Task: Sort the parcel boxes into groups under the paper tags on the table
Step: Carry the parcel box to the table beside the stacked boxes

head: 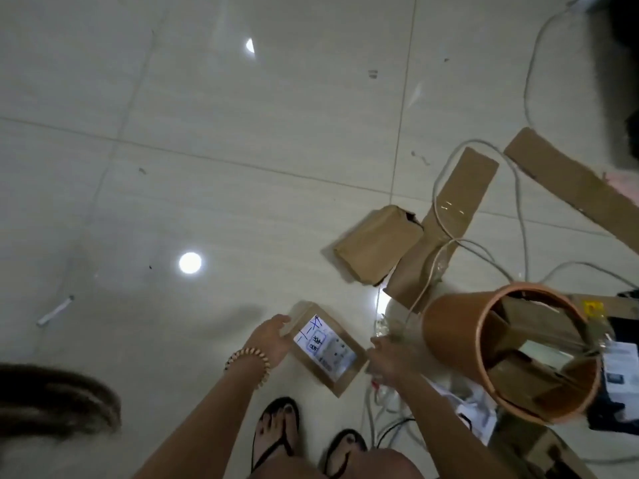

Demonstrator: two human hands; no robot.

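The fingers of the left hand [273, 337] and of the right hand [387, 357] grip a labelled box [326, 347] by its two ends above the floor [207, 167]. No table or tags show. Cables [446, 236] and the bucket [511, 350] stand near; a foot may catch them.

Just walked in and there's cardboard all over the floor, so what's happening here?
A person is standing over a tiled floor, holding a small labelled parcel box between the left hand and the right hand. Another brown parcel lies on the floor ahead, beside flat cardboard strips and loose white cables. An orange bucket to the right holds more boxes. No table or paper tags are in view.
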